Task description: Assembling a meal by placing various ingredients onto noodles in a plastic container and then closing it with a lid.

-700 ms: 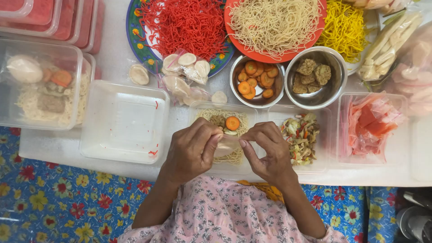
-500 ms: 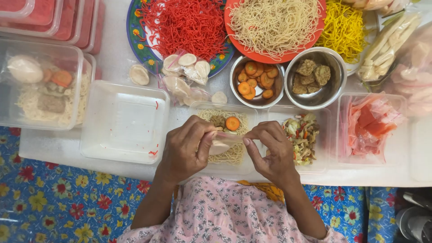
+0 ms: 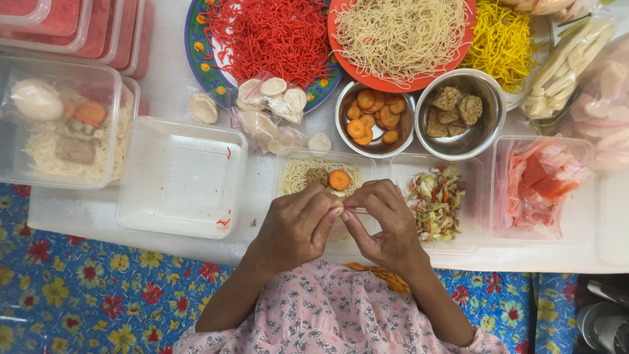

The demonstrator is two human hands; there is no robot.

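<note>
- Where the frame begins at the far left, a clear lidded tub [image 3: 62,124] holds pale noodles, a carrot slice and a round white piece, packed and set aside.
- Just right of it, an open white plastic container [image 3: 180,176] sits with only red flecks in it.
- Along the top stand plates of red noodles [image 3: 262,36], pale noodles [image 3: 401,38] and yellow noodles [image 3: 501,39], all within arm's reach.
- At lower centre, the left hand [image 3: 295,229] and right hand [image 3: 386,226] meet over a clear tub of noodles topped with a carrot slice [image 3: 322,180]. Both are curled nearly shut, fingertips pinching a thin pale strip [image 3: 350,210] stretched between them; what it is cannot be told.
- Compared with half a second ago, the hands are closer together and the strip looks shorter.
- Right of centre, steel bowls hold carrot slices [image 3: 373,118] and brown fried pieces [image 3: 458,111]; below lies a tub of mixed vegetables [image 3: 436,200].
- At the far right, a tub holds pink and red slices [image 3: 540,183].
</note>
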